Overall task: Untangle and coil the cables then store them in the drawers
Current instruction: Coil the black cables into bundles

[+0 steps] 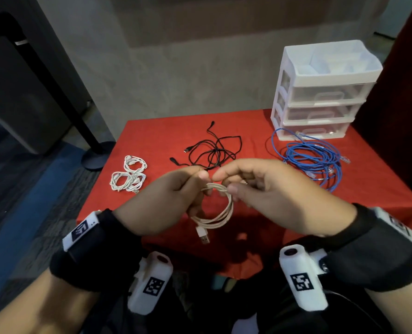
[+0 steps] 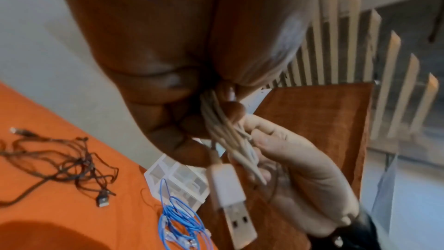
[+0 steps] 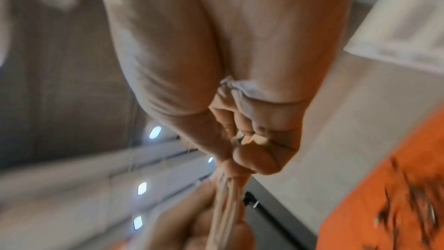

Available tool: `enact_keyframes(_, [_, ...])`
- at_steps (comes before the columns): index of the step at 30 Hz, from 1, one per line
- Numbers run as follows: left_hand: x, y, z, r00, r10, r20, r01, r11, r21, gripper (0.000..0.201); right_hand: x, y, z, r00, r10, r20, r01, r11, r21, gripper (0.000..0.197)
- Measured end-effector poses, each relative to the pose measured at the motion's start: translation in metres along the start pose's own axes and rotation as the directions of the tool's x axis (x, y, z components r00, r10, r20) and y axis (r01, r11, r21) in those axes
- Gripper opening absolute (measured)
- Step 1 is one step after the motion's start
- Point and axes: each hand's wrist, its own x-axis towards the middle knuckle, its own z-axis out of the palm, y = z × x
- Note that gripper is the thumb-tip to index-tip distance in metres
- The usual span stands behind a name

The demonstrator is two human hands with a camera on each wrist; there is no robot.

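My left hand (image 1: 166, 206) and right hand (image 1: 270, 196) both pinch the top of a cream cable (image 1: 220, 208) coiled above the red table (image 1: 368, 179); its plug seems to dangle free. The drawers (image 1: 320, 92) stand far right.

head view downward, wrist views close-up

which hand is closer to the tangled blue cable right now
Right. The right hand pinches the white cable coil just in front of the blue cable, which lies behind and to its right. The left hand, gripping the coil's other side, is farther off.
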Motion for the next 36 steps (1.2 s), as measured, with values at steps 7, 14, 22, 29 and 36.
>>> enact_keyframes(7, [-0.004,-0.002,0.004,0.997,0.031,0.075,-0.019,0.988,-0.155,0.039,0.001,0.009,0.005,0.992,0.116,-0.052,-0.076,0.870,0.488,0.011])
enact_keyframes(14, [0.001,-0.012,0.021,0.980,-0.007,-0.198,-0.046,0.965,-0.259,0.030,-0.005,0.015,0.026,0.916,0.055,-0.397,0.032,0.977,0.210,0.030])
enact_keyframes(22, [0.004,-0.011,0.038,0.941,-0.028,-0.337,-0.079,0.951,-0.300,0.027,-0.009,0.014,0.043,0.874,0.035,-0.485,-0.008,0.998,0.057,0.016])
enact_keyframes(29, [0.003,-0.010,0.044,0.929,-0.093,-0.358,-0.079,0.897,-0.436,0.028,-0.002,0.010,0.040,0.849,-0.109,-0.516,-0.004,0.977,-0.213,0.011])
enact_keyframes(36, [0.002,-0.001,0.047,0.939,-0.111,-0.325,-0.101,0.815,-0.570,0.042,-0.001,0.002,0.043,0.900,0.033,-0.434,-0.024,0.999,0.027,0.018])
